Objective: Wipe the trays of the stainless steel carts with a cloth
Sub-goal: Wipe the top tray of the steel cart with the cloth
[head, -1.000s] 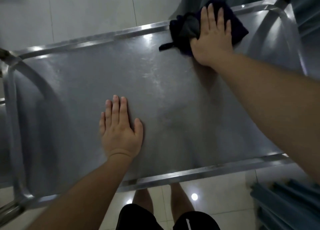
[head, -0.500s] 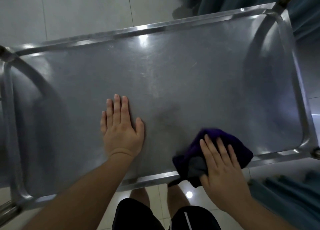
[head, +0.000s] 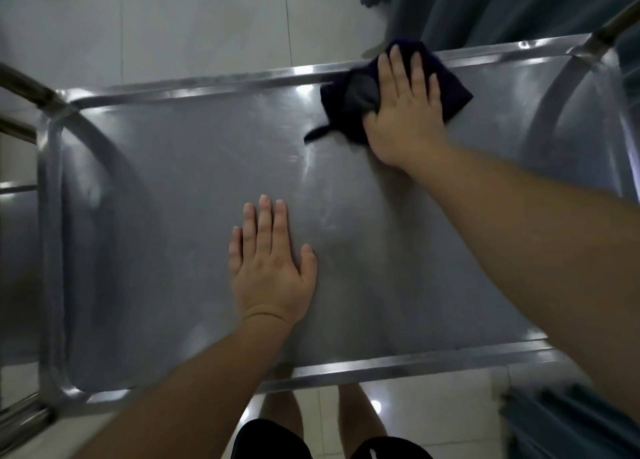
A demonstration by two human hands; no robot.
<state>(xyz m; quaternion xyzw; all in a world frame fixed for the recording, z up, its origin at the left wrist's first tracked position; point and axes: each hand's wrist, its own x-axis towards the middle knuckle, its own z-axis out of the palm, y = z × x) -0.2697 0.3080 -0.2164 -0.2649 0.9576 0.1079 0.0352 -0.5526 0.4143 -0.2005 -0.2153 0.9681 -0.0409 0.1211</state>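
While I look down from the head camera, the cloth (head: 446, 88) lies on the far edge of the tray (head: 173, 188), right of the middle, and it touches the raised far rim. It is dark, almost navy, bunched in folds, with a grey patch on its left part and a thin tail that points toward the near left. The tray is dull grey steel with soft streaks and bright light spots on its rim; its corners are rounded.

My right hand (head: 405, 112) lies flat on top of the cloth, fingers straight and slightly spread, pressing it down; the thumb lies against the grey patch. My left hand (head: 272, 268) rests palm down on the bare tray near the middle, fingers straight and close together, holding nothing.

Under the near rim I see my legs (head: 360, 413) and a tiled floor (head: 207, 26).
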